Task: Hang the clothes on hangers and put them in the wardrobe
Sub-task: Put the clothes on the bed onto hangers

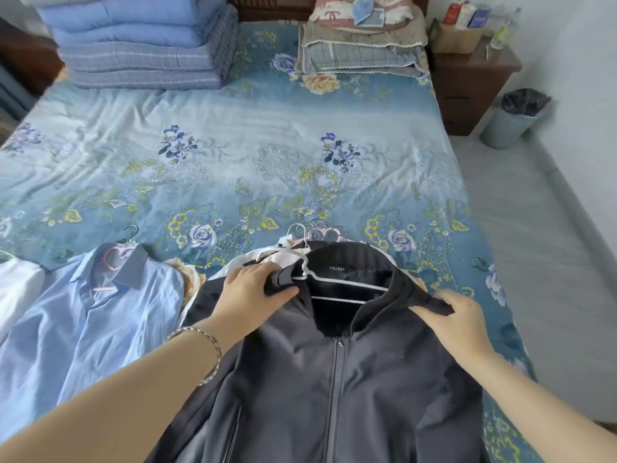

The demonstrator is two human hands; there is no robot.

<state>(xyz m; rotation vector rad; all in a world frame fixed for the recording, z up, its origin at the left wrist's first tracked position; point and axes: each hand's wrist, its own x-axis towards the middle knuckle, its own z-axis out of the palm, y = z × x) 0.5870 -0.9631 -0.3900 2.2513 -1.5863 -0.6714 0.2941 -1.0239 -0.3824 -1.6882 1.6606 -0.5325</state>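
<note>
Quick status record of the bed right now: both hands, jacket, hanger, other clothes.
left hand: gripping the jacket's left collar edge
right hand: gripping the right collar edge
dark jacket: flat on the bed, zipped
white hanger: inside the jacket's neck opening
blue shirt: already on a pink hanger, lying to the left
spare hangers: behind the jacket's collar

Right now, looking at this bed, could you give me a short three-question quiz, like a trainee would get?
1. True or false: the white hanger sits inside the dark jacket collar.
2. What holds the collar? A) left hand only B) both hands C) neither
3. What colour is the hanger in the blue shirt?

Key: 1 true. 2 B; the right hand grips the other side. 3 pink.
</note>
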